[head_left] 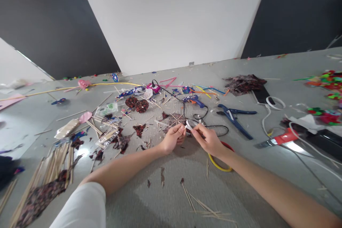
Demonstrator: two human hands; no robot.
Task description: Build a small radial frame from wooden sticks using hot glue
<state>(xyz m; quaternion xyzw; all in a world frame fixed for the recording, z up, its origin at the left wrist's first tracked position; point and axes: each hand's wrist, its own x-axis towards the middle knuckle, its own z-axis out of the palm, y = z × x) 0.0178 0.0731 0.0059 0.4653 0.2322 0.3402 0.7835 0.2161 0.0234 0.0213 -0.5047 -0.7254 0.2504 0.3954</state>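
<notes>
My left hand [174, 138] is closed in a pinch on one end of a narrow white strip [188, 125]. My right hand [207, 137] grips the strip's other side, and the strip bends in a loop between the two. Just behind the hands, thin sticks [176, 117] fan out over a piece of dark patterned fabric on the floor. A blue hot glue gun [197, 102] with a black cord lies beyond them. Under my right wrist is a red and yellow ring [219, 165], partly hidden by the arm.
Blue cutters [235, 117] lie right of my hands, near a red-handled blade tool [280, 138] and a phone [262, 94] with a white cable. Two dark round pieces [141, 106], fabric scraps and wooden sticks [57, 162] spread leftward. Boards [173, 21] stand at the back.
</notes>
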